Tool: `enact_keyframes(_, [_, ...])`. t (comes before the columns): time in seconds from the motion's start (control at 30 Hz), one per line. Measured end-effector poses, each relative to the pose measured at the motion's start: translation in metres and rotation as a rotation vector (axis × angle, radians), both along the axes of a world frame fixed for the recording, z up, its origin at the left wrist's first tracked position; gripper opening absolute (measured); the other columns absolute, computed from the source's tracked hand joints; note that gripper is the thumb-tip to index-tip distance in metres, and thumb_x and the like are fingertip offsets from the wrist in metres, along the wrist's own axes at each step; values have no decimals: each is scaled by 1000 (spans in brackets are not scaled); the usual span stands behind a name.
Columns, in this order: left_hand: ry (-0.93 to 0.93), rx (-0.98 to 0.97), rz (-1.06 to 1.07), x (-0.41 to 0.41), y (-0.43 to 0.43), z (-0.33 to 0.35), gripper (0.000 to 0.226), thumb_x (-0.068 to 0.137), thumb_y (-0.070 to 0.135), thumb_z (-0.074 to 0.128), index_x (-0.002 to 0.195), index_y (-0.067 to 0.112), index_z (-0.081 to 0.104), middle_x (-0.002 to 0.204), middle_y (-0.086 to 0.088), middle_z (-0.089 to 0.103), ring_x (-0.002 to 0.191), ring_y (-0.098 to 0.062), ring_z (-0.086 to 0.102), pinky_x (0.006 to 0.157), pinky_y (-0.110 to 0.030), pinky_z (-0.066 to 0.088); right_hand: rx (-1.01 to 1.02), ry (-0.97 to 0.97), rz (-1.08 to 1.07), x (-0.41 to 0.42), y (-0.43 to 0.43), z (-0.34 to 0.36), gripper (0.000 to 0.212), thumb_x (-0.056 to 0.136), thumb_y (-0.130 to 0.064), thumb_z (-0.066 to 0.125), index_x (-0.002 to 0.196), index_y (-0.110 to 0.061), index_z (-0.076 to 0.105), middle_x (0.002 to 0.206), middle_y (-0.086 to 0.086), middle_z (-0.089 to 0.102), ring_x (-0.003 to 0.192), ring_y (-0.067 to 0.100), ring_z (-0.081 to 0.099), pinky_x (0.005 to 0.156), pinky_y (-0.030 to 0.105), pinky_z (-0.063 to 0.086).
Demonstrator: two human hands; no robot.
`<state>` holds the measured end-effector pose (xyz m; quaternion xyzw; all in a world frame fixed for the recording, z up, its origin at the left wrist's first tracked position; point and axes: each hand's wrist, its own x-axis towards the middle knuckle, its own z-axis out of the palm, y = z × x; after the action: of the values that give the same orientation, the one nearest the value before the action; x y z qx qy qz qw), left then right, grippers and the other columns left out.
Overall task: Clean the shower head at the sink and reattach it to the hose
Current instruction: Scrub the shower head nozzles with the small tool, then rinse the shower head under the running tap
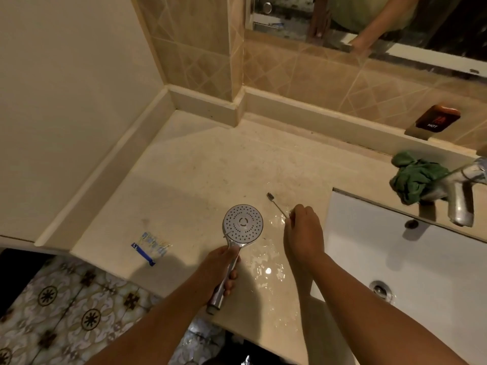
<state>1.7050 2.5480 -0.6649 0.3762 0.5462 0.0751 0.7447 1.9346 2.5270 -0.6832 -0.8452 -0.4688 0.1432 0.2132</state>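
There is one view only, from a wide-angle camera worn on the person's head, looking forward and steeply down onto the bench [210, 164]. It sits close above it, both forearms reaching in from the bottom edge. The sink [395, 259] serves as landmark: it lies at the lower right, bare bench spreads to its left, the tiled wall and mirror edge rise beyond it, and patterned floor tiles [66, 299] show far left of it, below the bench edge.
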Motion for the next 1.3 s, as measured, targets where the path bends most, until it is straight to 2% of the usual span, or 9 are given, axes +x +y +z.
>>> enact_keyframes(0.17, [-30, -17, -70, 20, 2, 7, 33, 99, 43, 46, 96, 10, 51, 56, -2, 53, 40, -15, 44, 41, -23, 40, -12, 80, -23, 8, -8, 11, 9, 94, -19, 61, 100, -17, 54, 95, 2, 56, 81, 16, 54, 70, 30, 51])
enact_keyframes(0.4, [-184, -21, -174, 64, -8, 27, 34, 101, 42, 48, 100, 8, 51, 60, -8, 51, 40, -18, 44, 41, -24, 41, 29, 55, -66, 57, -46, 48, 26, 96, -25, 59, 119, -13, 57, 107, 5, 59, 90, 16, 56, 73, 24, 41])
enact_keyframes(0.53, [-162, -26, -212, 107, -20, 37, 34, 99, 42, 50, 99, 8, 52, 60, -8, 53, 39, -18, 43, 42, -24, 40, 70, 35, -138, 97, -68, 72, 24, 95, -24, 60, 117, -14, 57, 107, 4, 58, 90, 13, 53, 75, 26, 41])
enact_keyframes(0.7, [-137, -19, -258, 167, -44, 39, 42, 95, 50, 53, 101, 8, 55, 61, -9, 55, 39, -19, 43, 43, -23, 40, 162, -18, -169, 154, -89, 105, 21, 95, -20, 58, 115, -13, 57, 109, 5, 57, 97, 20, 57, 80, 37, 50])
enact_keyframes(0.83, [-92, 16, -282, 220, -73, 39, 38, 98, 49, 51, 107, 12, 56, 58, -7, 56, 38, -16, 44, 40, -21, 39, 243, -126, -179, 215, -104, 130, 15, 92, -17, 59, 106, -13, 56, 105, 6, 56, 95, 21, 54, 74, 31, 43])
enact_keyframes(0.9, [-69, 25, -281, 244, -91, 41, 37, 99, 48, 50, 105, 12, 55, 57, -6, 55, 38, -16, 43, 40, -21, 38, 250, -201, -176, 246, -111, 138, 19, 92, -17, 59, 110, -12, 56, 109, 9, 55, 99, 23, 51, 77, 30, 42])
enact_keyframes(1.0, [-39, 35, -281, 275, -114, 42, 37, 101, 46, 48, 104, 10, 55, 56, -6, 55, 38, -16, 42, 39, -23, 38, 209, -299, -175, 288, -114, 144, 28, 92, -24, 59, 118, -14, 52, 113, 8, 52, 105, 24, 47, 85, 34, 46])
enact_keyframes(1.1, [-17, 34, -294, 298, -130, 43, 36, 102, 45, 45, 104, 9, 54, 57, -6, 55, 39, -16, 43, 40, -24, 38, 130, -255, -170, 316, -106, 142, 38, 92, -31, 60, 125, -16, 47, 121, 10, 49, 112, 26, 46, 92, 38, 48])
enact_keyframes(1.3, [45, 24, -292, 327, -141, 42, 34, 103, 40, 39, 103, 10, 55, 60, -9, 54, 42, -17, 42, 44, -25, 38, -109, -94, -156, 332, -71, 131, 56, 91, -27, 58, 139, -18, 31, 133, 14, 37, 109, 33, 50, 75, 40, 50])
